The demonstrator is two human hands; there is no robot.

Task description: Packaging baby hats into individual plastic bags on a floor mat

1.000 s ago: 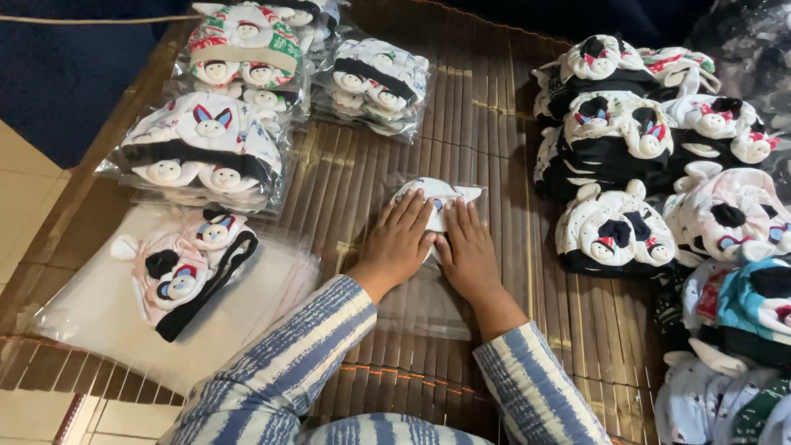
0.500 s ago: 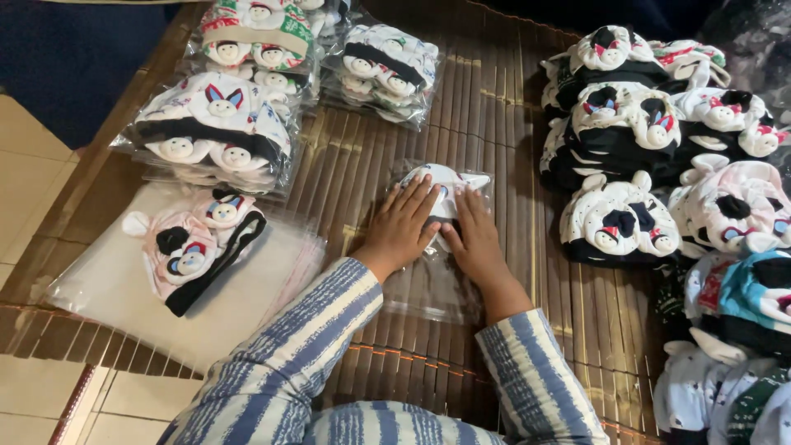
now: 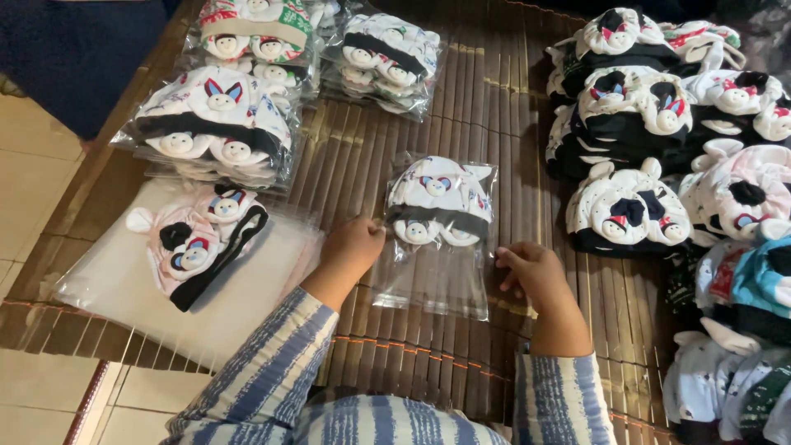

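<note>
The left hand (image 3: 353, 251) pinched the left edge of a clear plastic bag (image 3: 437, 235) between its fingertips, and the right hand (image 3: 534, 272) gripped the same bag at its lower right edge, fingers curled around the film. The bag lay flat between the two hands on a dark bamboo slat mat (image 3: 486, 115), with its open, unfilled end toward the person. Inside it, in the half farther from the hands, sat folded white baby hats (image 3: 438, 202) with small animal faces and a dark band. Left of the left hand, just beside it, a stack of flat clear bags (image 3: 124, 284) lay on the mat, and on that stack rested a pink hat with ears and a black band (image 3: 198, 243). Beyond that, farther from the left hand, stood a pile of bagged hats (image 3: 216, 124), with more bagged packs (image 3: 387, 53) behind it toward the far edge. Well to the right of the right hand, loose unbagged hats in black and white (image 3: 626, 210) were heaped, some with red ears (image 3: 626, 95), and colourful ones (image 3: 741, 280) lay near the right edge. Both forearms wore blue and white striped sleeves (image 3: 272, 363). Pale floor tiles (image 3: 33, 173) showed off the mat's left side.
</note>
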